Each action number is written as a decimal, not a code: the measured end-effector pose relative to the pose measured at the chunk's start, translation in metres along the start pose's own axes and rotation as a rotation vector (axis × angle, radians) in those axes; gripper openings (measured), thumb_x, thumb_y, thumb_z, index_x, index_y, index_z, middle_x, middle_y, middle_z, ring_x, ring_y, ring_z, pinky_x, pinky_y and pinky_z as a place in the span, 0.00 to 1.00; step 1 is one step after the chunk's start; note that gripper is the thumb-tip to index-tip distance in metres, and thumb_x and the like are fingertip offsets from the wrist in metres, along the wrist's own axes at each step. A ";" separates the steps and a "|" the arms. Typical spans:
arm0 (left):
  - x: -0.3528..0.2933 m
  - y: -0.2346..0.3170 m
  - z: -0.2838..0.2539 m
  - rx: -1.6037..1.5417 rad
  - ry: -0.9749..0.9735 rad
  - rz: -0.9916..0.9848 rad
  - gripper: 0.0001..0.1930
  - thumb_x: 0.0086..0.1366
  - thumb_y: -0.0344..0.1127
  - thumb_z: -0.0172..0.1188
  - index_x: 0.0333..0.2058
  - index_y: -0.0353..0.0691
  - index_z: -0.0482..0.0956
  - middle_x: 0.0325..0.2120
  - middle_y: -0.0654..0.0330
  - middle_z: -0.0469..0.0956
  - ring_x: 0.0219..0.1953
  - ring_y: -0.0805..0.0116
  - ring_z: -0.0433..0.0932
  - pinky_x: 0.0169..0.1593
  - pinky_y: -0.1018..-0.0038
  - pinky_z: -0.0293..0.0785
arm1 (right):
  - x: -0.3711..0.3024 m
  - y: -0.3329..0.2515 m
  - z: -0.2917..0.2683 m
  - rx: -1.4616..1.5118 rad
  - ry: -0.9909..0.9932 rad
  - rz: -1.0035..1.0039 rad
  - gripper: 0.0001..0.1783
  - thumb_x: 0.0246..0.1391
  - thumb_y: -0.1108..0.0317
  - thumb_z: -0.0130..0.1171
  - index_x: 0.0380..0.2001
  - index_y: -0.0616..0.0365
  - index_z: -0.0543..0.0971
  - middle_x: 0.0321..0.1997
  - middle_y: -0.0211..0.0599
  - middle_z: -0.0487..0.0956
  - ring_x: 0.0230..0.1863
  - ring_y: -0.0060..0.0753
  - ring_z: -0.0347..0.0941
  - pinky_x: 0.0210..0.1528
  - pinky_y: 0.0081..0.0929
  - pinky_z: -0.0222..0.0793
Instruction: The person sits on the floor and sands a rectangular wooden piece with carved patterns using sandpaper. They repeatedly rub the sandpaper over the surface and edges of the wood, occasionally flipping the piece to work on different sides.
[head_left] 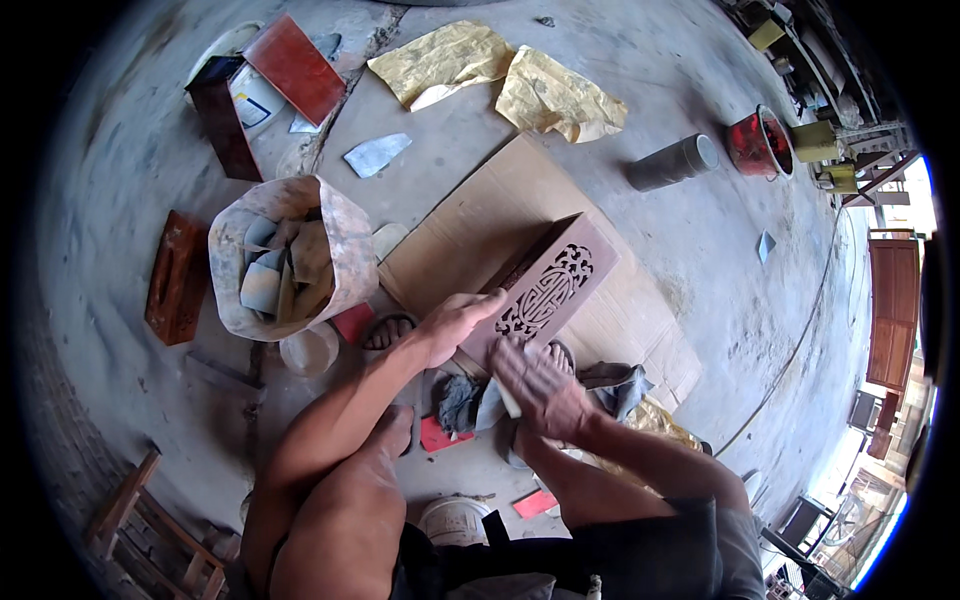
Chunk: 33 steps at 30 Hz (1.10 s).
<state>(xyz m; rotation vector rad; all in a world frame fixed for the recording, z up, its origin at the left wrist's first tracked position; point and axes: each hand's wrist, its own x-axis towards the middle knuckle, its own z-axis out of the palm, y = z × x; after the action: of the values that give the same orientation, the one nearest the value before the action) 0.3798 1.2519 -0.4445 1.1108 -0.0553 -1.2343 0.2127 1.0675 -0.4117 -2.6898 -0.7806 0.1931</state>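
A reddish-brown wooden box (600, 246) with a carved openwork front stands tilted in front of me. My left hand (458, 326) grips its left edge, thumb on the carved face and the other fingers mostly hidden behind. My right hand (545, 393) rests against the lower end of that face, fingers stretched out and slightly blurred. A pale strip (507, 399) shows beside the right hand; whether anything lies beneath the palm is hidden. Under the box spreads flattened cardboard (470, 222). Dark grey cloth (460, 402) lies between my feet.
Left of the cardboard stands a pale bucket (352, 250) full of sandpaper pieces. Beside it lies a brown wooden piece (177, 275). Yellowish crumpled paper (445, 60), a grey cylinder (672, 165) and a red-stained bucket (757, 143) are farther off. Red scraps (535, 503) lie near my feet.
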 end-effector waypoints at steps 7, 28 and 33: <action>0.022 0.003 0.007 0.226 -0.019 0.025 0.24 0.79 0.42 0.51 0.59 0.24 0.73 0.54 0.53 0.79 0.54 0.70 0.77 0.60 0.72 0.73 | -0.006 -0.024 -0.018 0.076 -0.010 0.005 0.39 0.51 0.68 0.51 0.68 0.70 0.66 0.75 0.55 0.64 0.76 0.49 0.61 0.78 0.46 0.52; 0.016 0.013 -0.006 -0.030 0.009 -0.056 0.25 0.77 0.45 0.52 0.60 0.26 0.73 0.54 0.53 0.79 0.55 0.71 0.77 0.60 0.72 0.73 | 0.046 0.043 -0.049 0.104 0.074 -0.015 0.44 0.48 0.67 0.60 0.70 0.67 0.64 0.75 0.54 0.64 0.77 0.52 0.59 0.79 0.47 0.52; 0.000 0.007 -0.003 -0.074 0.146 -0.055 0.28 0.79 0.54 0.48 0.53 0.31 0.80 0.48 0.57 0.82 0.50 0.73 0.78 0.57 0.73 0.74 | 0.031 0.028 -0.045 0.199 0.227 0.182 0.43 0.47 0.77 0.57 0.70 0.66 0.64 0.71 0.59 0.69 0.72 0.52 0.67 0.74 0.44 0.62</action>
<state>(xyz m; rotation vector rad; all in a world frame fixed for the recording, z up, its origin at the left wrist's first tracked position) 0.3865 1.2535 -0.4415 1.1409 0.1317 -1.1917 0.2624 1.0495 -0.3806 -2.5342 -0.4259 0.0067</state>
